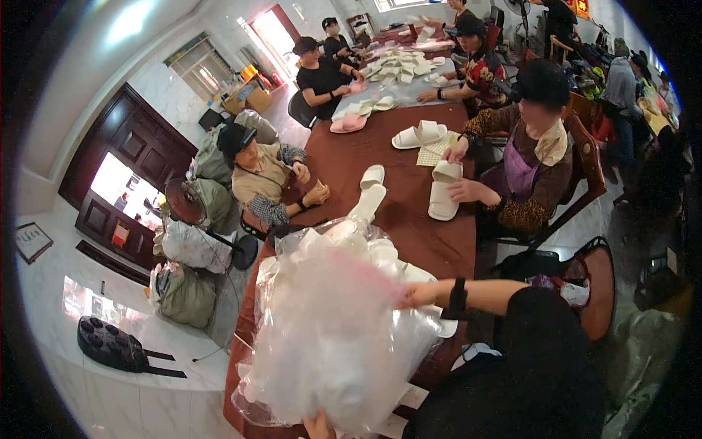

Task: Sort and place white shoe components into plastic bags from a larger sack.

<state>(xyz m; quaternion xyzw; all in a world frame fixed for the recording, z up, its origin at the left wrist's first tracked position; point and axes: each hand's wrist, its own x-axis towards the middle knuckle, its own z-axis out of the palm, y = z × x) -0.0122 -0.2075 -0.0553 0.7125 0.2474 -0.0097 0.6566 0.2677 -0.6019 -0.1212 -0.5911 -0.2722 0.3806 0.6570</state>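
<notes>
Bag: lg., clear thin plastic film, crinkled, glossy, loosely bulging; sits at near end of table, between the two hands, in front of a heap of white slippers.

R hand: fingers closed on bag's upper R edge, pinkish streak in film alongside. Black wristband worn, same arm.

L hand: at bag's lower edge, fingertips against film; partly cut off by frame, so can't tell how tight grip is.

Tablecloth: reddish-brown fabric, lightly creased. Beyond bag, white pair lies on it, flat soles, rounded ends.

Co-worker, R side of table, has both hands on a white slipper, smooth, w/ wide strap; checked sheet lies just beside.

Farther up: pink slipper, soft-looking; pile of pale slippers on grey covering, straps criss-crossed at random.
</notes>
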